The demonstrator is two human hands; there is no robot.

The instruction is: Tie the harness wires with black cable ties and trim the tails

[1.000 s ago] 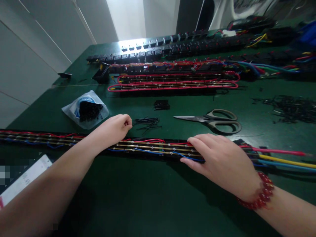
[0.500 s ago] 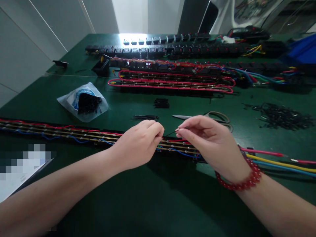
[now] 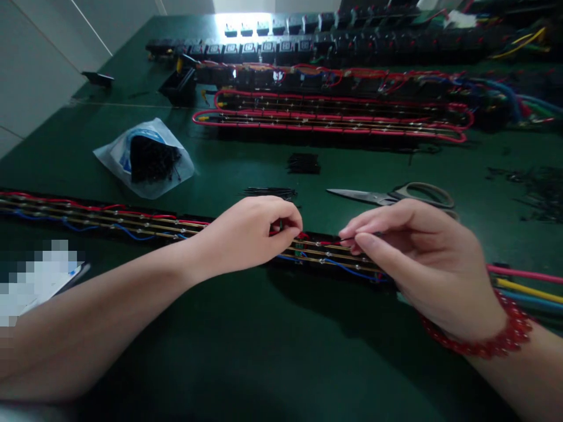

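A long black strip (image 3: 145,225) with brass bars and red and blue wires lies across the table in front of me. Over its middle, my left hand (image 3: 246,234) is curled, thumb and forefinger meeting in a pinch beside the red wire. What sits between those fingertips is too small to make out. To its right, my right hand (image 3: 435,269), wearing a red bead bracelet, pinches a thin black cable tie (image 3: 347,239) just above the strip. Loose cable ties (image 3: 270,191) lie behind my left hand. Scissors (image 3: 367,196) rest behind my right fingers.
A clear plastic bag (image 3: 176,176) of black ties stands open at the left. Another small bundle of ties (image 3: 303,163) and a scattered dark pile (image 3: 545,193) lie farther back. Red-wired strips (image 3: 334,135) fill the rear. Thick cables (image 3: 528,287) run off right.
My hands have moved apart slightly, and the left fingers have loosened from a fist into a ring. The right hand still pinches the cable tie. The whole view has shifted and come closer.
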